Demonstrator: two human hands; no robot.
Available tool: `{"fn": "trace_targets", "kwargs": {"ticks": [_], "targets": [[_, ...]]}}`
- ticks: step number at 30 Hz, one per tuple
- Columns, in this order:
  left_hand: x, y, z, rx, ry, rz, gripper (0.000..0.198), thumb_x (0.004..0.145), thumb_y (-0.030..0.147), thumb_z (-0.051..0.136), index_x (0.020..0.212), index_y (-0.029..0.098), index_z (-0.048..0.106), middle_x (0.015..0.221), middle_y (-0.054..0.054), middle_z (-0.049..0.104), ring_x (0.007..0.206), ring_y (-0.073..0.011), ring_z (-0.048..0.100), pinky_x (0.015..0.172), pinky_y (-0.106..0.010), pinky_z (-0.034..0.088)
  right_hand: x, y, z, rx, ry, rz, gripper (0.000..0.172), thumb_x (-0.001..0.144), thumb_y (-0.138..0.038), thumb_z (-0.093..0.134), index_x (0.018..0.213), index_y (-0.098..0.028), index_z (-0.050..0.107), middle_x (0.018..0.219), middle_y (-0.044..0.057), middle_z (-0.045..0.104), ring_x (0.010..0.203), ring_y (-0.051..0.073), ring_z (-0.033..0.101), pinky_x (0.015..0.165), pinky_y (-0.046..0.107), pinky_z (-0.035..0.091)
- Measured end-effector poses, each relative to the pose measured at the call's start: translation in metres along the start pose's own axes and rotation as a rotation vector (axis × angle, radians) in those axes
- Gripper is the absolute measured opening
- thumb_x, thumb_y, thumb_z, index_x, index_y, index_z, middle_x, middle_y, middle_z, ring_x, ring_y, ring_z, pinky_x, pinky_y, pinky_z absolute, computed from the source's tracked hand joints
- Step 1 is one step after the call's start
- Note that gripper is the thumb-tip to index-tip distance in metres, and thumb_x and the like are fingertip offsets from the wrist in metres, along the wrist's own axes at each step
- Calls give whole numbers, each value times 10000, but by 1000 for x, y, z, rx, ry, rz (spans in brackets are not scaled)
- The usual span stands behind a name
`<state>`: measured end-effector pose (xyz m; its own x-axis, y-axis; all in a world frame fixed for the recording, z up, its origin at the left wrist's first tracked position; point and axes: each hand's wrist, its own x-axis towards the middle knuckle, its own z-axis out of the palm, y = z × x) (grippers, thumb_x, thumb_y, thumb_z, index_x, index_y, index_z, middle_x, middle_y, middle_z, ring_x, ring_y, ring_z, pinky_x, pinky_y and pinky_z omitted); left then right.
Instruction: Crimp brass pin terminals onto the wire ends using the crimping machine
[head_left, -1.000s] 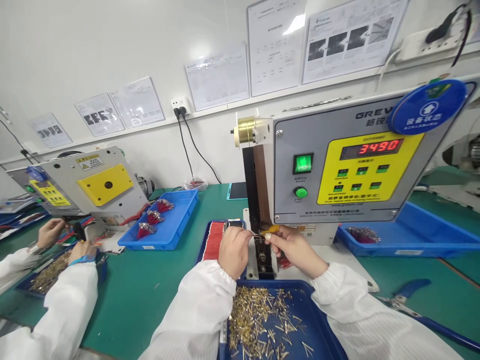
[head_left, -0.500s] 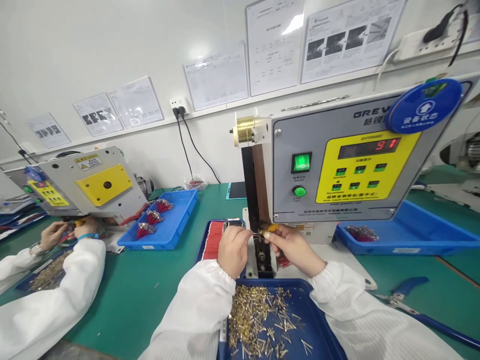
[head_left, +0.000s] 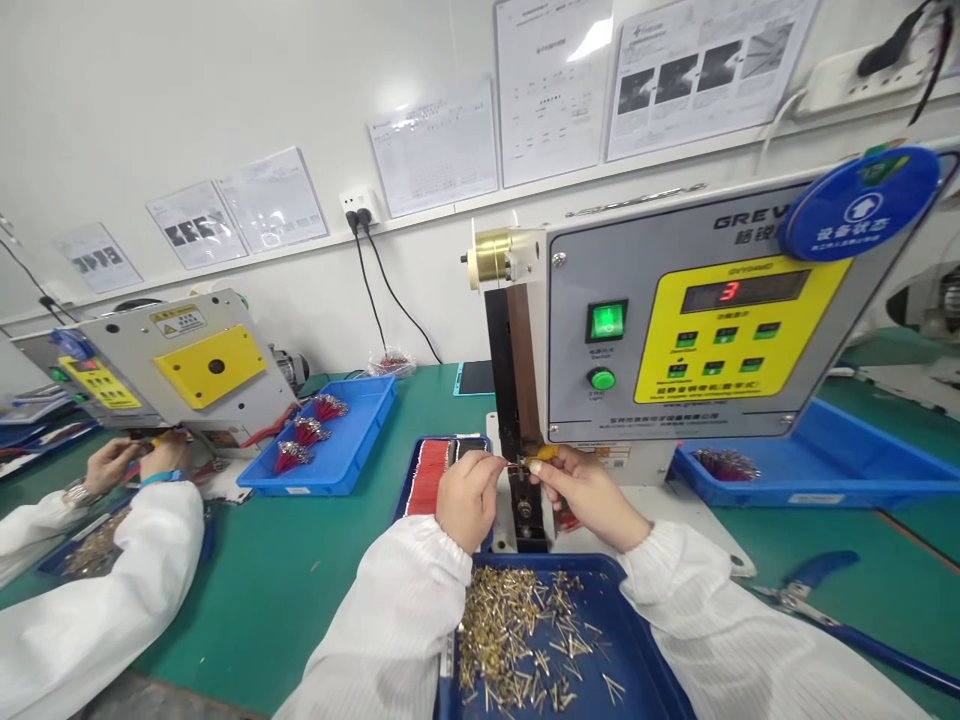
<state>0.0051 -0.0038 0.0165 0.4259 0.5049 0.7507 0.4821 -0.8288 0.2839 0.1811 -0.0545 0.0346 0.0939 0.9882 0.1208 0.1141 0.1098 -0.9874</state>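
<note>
My left hand [head_left: 471,500] is closed in a pinch at the left side of the crimping machine's black die block [head_left: 527,510]. Between its fingertips is a thin wire, reddish and mostly hidden. Across the block, my right hand [head_left: 592,500] grips a small yellow-handled tool [head_left: 545,453], whose tip is hard to make out. Both sets of fingertips nearly meet at the block. The crimping machine [head_left: 600,380] shows a red 3 on its display. Below my hands lies a dark blue tray [head_left: 645,670] with many gold, V-shaped metal pins [head_left: 517,630].
Behind my left hand, a tray holds red wires [head_left: 429,480] and black ones. Blue bins [head_left: 337,475] with wire bundles stand left and right. Blue-handled pliers [head_left: 795,600] lie at right. A co-worker's hands [head_left: 161,458] work at another machine on the left.
The machine's display has gone from 91 to 3. My hands keep the same place and grip. The view has shifted slightly, and the co-worker's hands have moved a little.
</note>
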Motion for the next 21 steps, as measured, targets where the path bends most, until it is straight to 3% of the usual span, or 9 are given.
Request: {"fn": "trace_targets", "kwargs": {"ticks": [16, 21], "targets": [[0, -1, -1, -16, 41, -40, 209, 931, 194, 448, 989, 204, 649, 946, -51, 623, 872, -140, 624, 762, -260, 533, 2, 13, 5, -3, 80, 19, 279, 782, -491, 542, 718, -222, 505, 471, -68, 439, 387, 113, 427, 363, 234, 340], [-1, 0, 0, -29, 14, -32, 219, 934, 188, 435, 996, 204, 644, 969, -52, 623, 882, -140, 624, 772, -262, 537, 1, 11, 7, -22, 87, 0, 268, 765, -482, 553, 723, -223, 498, 597, -33, 538, 405, 100, 435, 367, 234, 354]]}}
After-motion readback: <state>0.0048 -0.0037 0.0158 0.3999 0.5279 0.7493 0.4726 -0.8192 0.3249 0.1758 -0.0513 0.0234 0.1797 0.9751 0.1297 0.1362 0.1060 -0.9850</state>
